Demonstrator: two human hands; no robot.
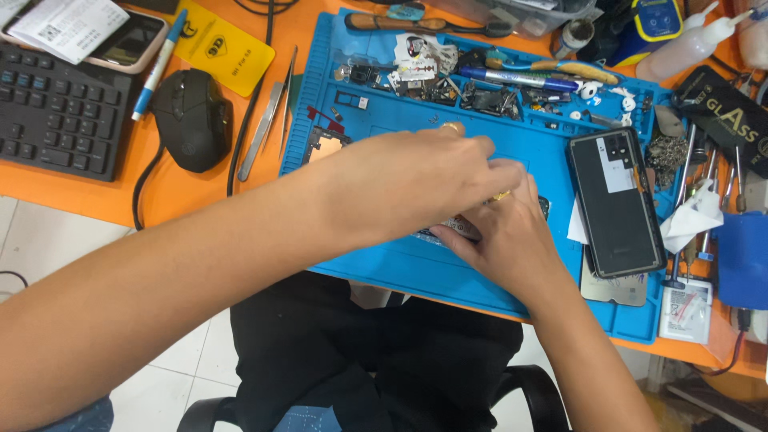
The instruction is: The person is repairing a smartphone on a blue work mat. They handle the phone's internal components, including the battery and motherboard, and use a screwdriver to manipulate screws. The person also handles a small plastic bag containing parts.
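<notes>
A small flat part (pixel 458 228) is pressed down on the blue mat (pixel 416 268) by both hands. The left hand (pixel 416 180) is laid across from the left, with its fingers stretched out flat over the part. The right hand (pixel 508 232) is curled beside it, its fingertips bent onto the same part. Most of the part is hidden, so it cannot be told whether it is gripped or only held down. It seems to be kept still this way so it does not slide.

A dark phone back (pixel 616 200) is laid flat just to the right, on the same mat. Tiny screws and bits are kept in the little trays (pixel 448 80) at the top of the mat, probably so nothing gets lost.

A yellow card (pixel 220 48) with black print lies near the black mouse (pixel 192 118). A white paper slip (pixel 68 26) is laid on the keyboard (pixel 56 108) at the top left. A small white packet with a label (pixel 686 310) sits at the mat's bottom right corner. A black box with gold letters (pixel 732 124) is seen at the far right.
</notes>
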